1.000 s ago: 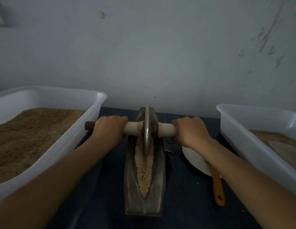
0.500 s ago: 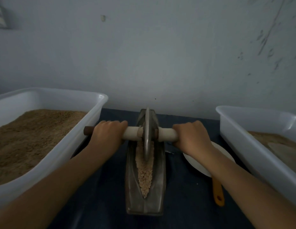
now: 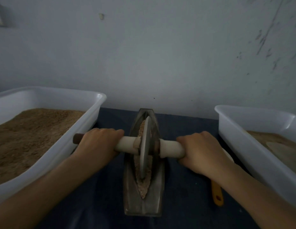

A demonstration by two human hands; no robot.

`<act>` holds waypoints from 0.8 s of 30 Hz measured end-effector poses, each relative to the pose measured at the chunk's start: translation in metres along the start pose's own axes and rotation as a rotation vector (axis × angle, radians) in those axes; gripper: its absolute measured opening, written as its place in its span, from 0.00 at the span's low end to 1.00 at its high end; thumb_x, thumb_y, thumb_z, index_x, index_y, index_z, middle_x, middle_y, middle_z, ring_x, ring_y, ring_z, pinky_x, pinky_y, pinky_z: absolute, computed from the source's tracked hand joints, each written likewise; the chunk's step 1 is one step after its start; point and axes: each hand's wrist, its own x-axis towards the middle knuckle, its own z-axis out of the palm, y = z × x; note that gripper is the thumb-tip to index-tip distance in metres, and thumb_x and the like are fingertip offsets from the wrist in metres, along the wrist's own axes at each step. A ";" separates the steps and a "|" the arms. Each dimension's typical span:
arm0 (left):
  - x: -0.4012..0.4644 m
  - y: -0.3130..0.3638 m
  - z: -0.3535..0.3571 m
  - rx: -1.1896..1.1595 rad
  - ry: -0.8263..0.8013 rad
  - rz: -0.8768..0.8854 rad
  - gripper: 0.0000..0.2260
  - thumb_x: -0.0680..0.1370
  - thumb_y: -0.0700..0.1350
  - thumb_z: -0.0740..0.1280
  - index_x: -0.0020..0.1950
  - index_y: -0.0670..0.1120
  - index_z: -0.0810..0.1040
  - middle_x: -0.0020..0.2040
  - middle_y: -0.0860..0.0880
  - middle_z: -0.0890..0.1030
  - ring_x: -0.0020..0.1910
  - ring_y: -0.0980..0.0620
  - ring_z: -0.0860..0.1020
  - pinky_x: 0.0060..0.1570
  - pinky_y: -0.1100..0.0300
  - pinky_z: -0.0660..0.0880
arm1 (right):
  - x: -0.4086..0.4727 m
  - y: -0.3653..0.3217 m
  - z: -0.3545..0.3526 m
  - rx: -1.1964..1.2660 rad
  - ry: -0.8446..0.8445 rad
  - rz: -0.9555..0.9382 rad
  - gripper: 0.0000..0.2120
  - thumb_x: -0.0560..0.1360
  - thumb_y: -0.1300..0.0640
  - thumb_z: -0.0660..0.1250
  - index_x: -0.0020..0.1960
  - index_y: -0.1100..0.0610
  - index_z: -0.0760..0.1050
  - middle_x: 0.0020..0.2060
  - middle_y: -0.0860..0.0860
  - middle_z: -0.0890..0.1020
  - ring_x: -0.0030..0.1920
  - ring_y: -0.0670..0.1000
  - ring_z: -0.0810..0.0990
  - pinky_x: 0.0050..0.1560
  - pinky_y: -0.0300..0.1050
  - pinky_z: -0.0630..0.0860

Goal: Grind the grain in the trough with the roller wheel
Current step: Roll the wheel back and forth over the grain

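**Both hands gripping the roller's axle across the trough**

A grey wall [image 3: 160, 55] is filling the upper half of the view. Two white tubs are flanking the work: the left tub [image 3: 87, 123] is holding a deep bed of brown meal, the right tub [image 3: 239, 139] a shallower layer. Between them, on the dark blue cloth [image 3: 107, 192], the boat-shaped trough [image 3: 158, 187] is lying with its long axis running away from the person toward the wall. Grain [image 3: 144, 185] is sitting along its groove. The roller wheel [image 3: 144, 151] is standing on edge in the groove near mid-length, its pale axle [image 3: 170, 148] lying crosswise, left to right. The left hand [image 3: 97, 144] and right hand [image 3: 203, 154] are each curling around an axle end. A yellow handle [image 3: 217, 194] is lying by the right forearm.
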 end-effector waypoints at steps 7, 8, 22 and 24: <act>0.050 -0.006 0.024 0.052 0.084 -0.076 0.07 0.77 0.48 0.64 0.52 0.50 0.70 0.52 0.50 0.78 0.50 0.51 0.77 0.49 0.60 0.68 | 0.064 0.018 0.025 -0.035 0.049 0.087 0.06 0.71 0.48 0.65 0.42 0.47 0.69 0.44 0.48 0.80 0.46 0.52 0.78 0.39 0.44 0.58; 0.057 -0.006 0.026 0.061 0.089 -0.091 0.07 0.77 0.47 0.63 0.52 0.49 0.70 0.52 0.50 0.78 0.51 0.50 0.77 0.49 0.60 0.68 | 0.071 0.020 0.028 -0.041 0.067 0.099 0.06 0.71 0.50 0.65 0.40 0.47 0.68 0.43 0.48 0.80 0.45 0.52 0.78 0.37 0.43 0.58; 0.023 -0.005 0.016 0.029 0.063 -0.005 0.10 0.76 0.50 0.65 0.54 0.53 0.68 0.55 0.54 0.77 0.53 0.55 0.76 0.53 0.62 0.68 | 0.030 0.007 0.017 -0.014 0.079 0.015 0.07 0.74 0.50 0.62 0.40 0.46 0.64 0.36 0.46 0.76 0.42 0.50 0.76 0.41 0.45 0.59; 0.007 -0.002 0.008 0.016 0.047 0.013 0.10 0.76 0.52 0.65 0.53 0.55 0.66 0.54 0.56 0.76 0.54 0.57 0.75 0.49 0.63 0.67 | 0.011 0.004 0.011 -0.010 0.087 -0.012 0.11 0.74 0.48 0.62 0.38 0.46 0.61 0.31 0.44 0.69 0.37 0.49 0.73 0.41 0.44 0.57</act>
